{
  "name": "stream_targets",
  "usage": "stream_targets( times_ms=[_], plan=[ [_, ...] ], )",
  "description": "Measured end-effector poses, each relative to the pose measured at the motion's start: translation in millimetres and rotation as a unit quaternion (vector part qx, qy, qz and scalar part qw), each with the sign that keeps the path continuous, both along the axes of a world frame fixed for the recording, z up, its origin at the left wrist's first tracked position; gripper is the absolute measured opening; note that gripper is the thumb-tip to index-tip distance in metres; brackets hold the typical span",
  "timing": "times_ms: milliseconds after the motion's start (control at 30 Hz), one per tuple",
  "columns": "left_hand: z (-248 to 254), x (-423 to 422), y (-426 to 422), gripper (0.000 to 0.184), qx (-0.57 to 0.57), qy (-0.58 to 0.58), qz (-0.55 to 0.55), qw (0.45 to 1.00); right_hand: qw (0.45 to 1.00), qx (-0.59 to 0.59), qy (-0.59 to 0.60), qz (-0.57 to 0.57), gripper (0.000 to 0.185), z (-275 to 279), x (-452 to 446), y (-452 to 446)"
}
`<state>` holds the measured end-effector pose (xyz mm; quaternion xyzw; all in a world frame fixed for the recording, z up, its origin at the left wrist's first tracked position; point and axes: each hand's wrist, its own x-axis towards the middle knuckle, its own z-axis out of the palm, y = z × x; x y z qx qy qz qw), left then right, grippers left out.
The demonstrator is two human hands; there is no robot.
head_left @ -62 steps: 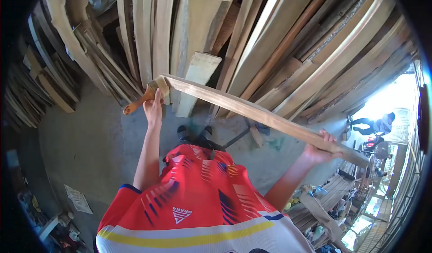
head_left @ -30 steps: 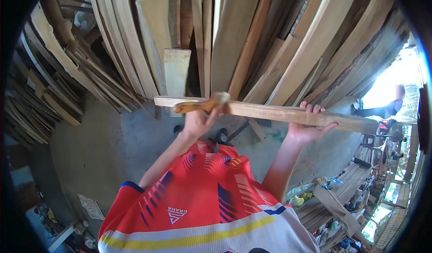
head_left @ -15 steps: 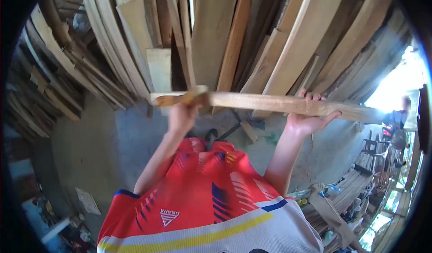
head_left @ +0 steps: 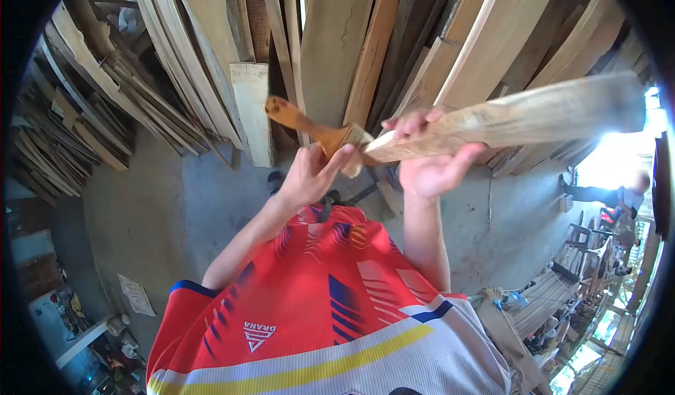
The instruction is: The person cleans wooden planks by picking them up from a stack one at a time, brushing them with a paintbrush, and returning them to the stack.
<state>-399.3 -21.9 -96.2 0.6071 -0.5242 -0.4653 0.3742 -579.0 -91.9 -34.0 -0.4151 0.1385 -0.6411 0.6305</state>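
A wide brush with an orange-brown wooden handle is pinched at its head in my left hand, its handle slanting up and left. The brush's bristles meet the near end of a long wooden board. My right hand grips that board near this end, fingers over the top edge and thumb below. From there the board stretches to the upper right, where its far end is blurred.
Many long planks lean upright ahead. A short pale board stands among them. At the right is another person near the bright opening. Cluttered slats lie at lower right, and a paper sheet on the floor at left.
The board has swung up at its far end and shifted right. My right hand has moved left, nearer the board's end. My left hand has moved right with the brush, to that end.
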Motion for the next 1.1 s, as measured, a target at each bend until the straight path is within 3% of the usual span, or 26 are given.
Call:
stream_targets(
  times_ms=[100, 167, 233, 367, 400, 500, 600, 667, 800, 867, 967, 1100],
  plan=[
    [64, -11, -1, 0.041, -0.037, 0.094, 0.040, 0.994, 0.997, -0.046, 0.043, -0.048, 0.071, -23, 25, -4],
    [60, -6, -3, 0.039, -0.017, 0.140, 0.057, 0.988, 0.986, -0.063, 0.121, -0.098, 0.068, -38, 35, 0],
    [53, 4, -6, 0.037, 0.025, 0.182, 0.090, 0.979, 0.984, -0.085, 0.125, -0.093, 0.062, -49, 47, 5],
    [31, 24, 1, 0.040, 0.117, 0.161, 0.023, 0.980, 0.971, -0.082, 0.203, -0.093, 0.049, -69, 45, 4],
    [3, 28, 4, 0.042, 0.124, 0.098, 0.019, 0.987, 0.969, -0.071, 0.218, -0.092, 0.046, -69, 42, 2],
    [7, 28, 3, 0.044, 0.171, 0.064, -0.003, 0.983, 0.967, -0.044, 0.246, -0.044, 0.046, -65, 33, -4],
    [21, 15, 1, 0.049, 0.067, 0.188, 0.069, 0.977, 0.973, -0.019, 0.227, 0.017, 0.056, -58, 31, -7],
    [47, 15, -4, 0.049, 0.022, 0.175, 0.074, 0.982, 0.976, 0.028, 0.208, 0.054, 0.063, -44, 26, -6],
    [51, 15, -14, 0.051, -0.031, 0.135, 0.067, 0.988, 0.983, 0.023, 0.171, 0.055, 0.054, -49, 14, -20],
    [54, 11, -16, 0.053, -0.046, 0.119, 0.065, 0.990, 0.990, 0.007, 0.141, 0.000, 0.053, -37, 17, -27],
    [51, 2, -26, 0.051, -0.139, 0.169, 0.113, 0.969, 0.987, 0.018, 0.158, -0.017, 0.045, -35, 13, -30],
    [43, 5, -24, 0.047, -0.039, 0.144, 0.091, 0.985, 0.982, 0.082, 0.172, 0.001, 0.043, -36, 20, -14]
  ],
)
